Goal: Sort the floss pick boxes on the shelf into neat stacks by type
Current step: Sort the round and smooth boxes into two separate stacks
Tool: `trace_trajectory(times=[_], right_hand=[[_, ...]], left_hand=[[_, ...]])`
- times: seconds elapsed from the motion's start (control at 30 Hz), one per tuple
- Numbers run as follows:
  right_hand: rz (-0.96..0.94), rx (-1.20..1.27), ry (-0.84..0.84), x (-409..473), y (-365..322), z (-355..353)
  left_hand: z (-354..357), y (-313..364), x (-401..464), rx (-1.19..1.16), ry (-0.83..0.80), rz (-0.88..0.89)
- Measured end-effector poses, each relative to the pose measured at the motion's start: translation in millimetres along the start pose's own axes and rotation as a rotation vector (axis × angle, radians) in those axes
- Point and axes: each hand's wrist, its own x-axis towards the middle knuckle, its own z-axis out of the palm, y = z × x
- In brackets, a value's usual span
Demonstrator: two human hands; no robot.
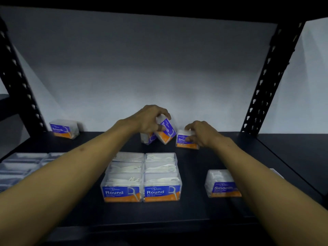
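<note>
My left hand (150, 119) grips a tilted "Smooth" floss pick box (166, 133) lifted off the shelf at the back centre. Behind and below it, another box (146, 139) is partly hidden. My right hand (200, 133) holds an upright "Smooth" box (184, 140) that rests on the shelf just to the right. Two rows of "Round" boxes (142, 178) stand side by side in the front middle. One "Smooth" box (221, 185) sits front right under my forearm, another "Smooth" box (64, 128) at the back left.
The dark shelf board (204, 208) runs wall to wall between black perforated uprights (266, 77). Clear boxes (21, 166) lie in a group at the left edge, partly under my left forearm. A white wall closes the back.
</note>
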Motion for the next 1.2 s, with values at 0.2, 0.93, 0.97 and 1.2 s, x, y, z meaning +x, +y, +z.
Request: trace_trajectory(times=[0.2,0.93,0.97,1.2], right_hand=[[0.002,-0.010,-0.032,-11,11,-10],[0.028,0.417,0.003,-122,152,-56],[0.040,0.488,0.012,-128,156,-53],[0.119,1.072,0.102,-158,162,-24]], left_hand=[[-6,6,-12,-0.140,0.018,-0.103],[83,111,19,-0.147,-0.364,-0.016],[83,113,17,-0.203,-0.384,-0.024],[82,127,2,-0.442,-0.429,-0.103]])
